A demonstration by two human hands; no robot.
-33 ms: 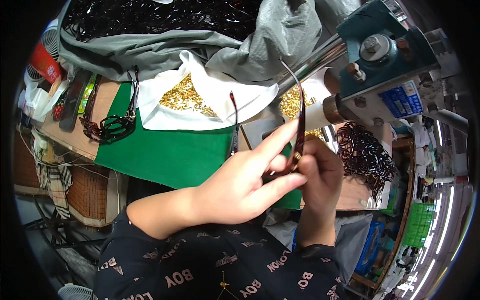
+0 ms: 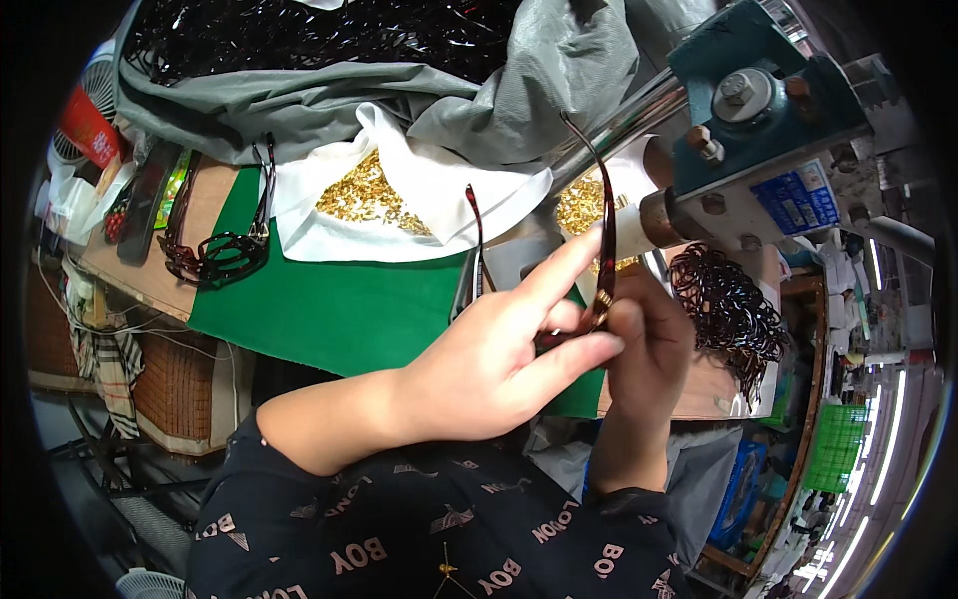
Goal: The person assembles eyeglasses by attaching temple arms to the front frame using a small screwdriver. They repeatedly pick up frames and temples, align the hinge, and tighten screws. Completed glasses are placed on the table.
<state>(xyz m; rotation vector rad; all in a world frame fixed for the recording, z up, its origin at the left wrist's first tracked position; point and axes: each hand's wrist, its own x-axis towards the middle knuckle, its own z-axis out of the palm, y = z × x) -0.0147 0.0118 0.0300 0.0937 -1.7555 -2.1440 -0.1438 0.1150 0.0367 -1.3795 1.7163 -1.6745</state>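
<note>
Both hands hold one pair of dark red-brown eyeglasses (image 2: 607, 235), its two temples pointing away from me. My left hand (image 2: 489, 354) is closed around the front, which it mostly hides, with its index finger stretched along the right temple. Pressed against the hinge corner, beside a small gold fitting (image 2: 603, 299), are the thumb and fingers of my right hand (image 2: 649, 329). The left temple (image 2: 476, 230) sticks up beyond my left hand. Just past the hands is the pale cylindrical end of a machine (image 2: 631, 230).
Gold metal pieces lie on a white cloth (image 2: 299, 225) over a green mat (image 2: 329, 309). More dark eyeglass frames (image 2: 225, 258) rest at the left. A heap of dark temples (image 2: 733, 309) is at right, under the teal machine head (image 2: 738, 100). A grey sheet (image 2: 329, 90) holds many dark glossy parts.
The eyeglasses and both hands have shifted slightly to the right. My grip looks the same.
</note>
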